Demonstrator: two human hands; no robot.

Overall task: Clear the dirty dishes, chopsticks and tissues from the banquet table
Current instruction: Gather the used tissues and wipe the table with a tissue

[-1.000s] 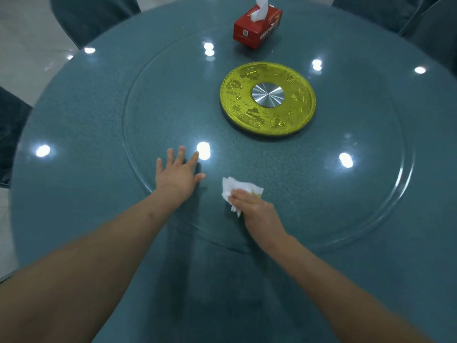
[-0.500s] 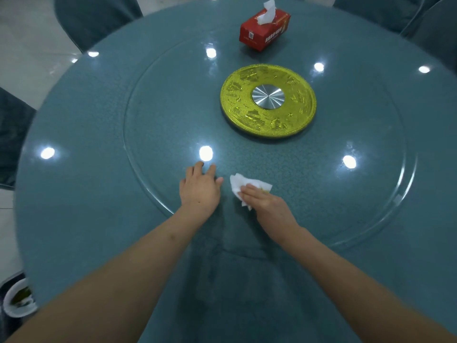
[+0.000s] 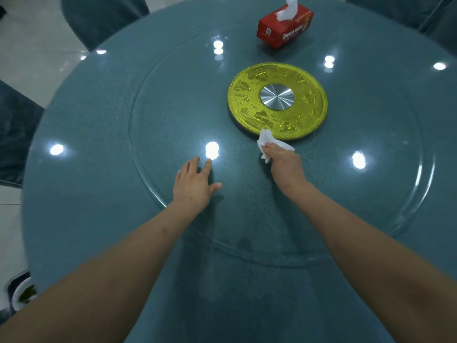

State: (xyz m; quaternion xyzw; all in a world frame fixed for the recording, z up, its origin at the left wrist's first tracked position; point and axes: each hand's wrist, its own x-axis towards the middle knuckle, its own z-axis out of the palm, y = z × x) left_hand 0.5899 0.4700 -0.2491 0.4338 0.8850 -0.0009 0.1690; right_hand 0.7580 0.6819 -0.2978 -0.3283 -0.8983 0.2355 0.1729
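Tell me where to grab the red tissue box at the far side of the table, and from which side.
Take the tissue box across its two long sides, near the middle, coming down from above. It lies flat and slightly askew on the glass turntable, with nothing close beside it. A white tissue sticks up from the top slot, so set the fingers to either side of it rather than on it.

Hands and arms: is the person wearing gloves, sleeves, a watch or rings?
No. The left hand and the right hand are both bare, with no gloves. Both forearms are uncovered all the way to the bottom edge of the head view, so no sleeves show. No watch, bracelet or ring can be seen on either wrist or on the fingers that show.
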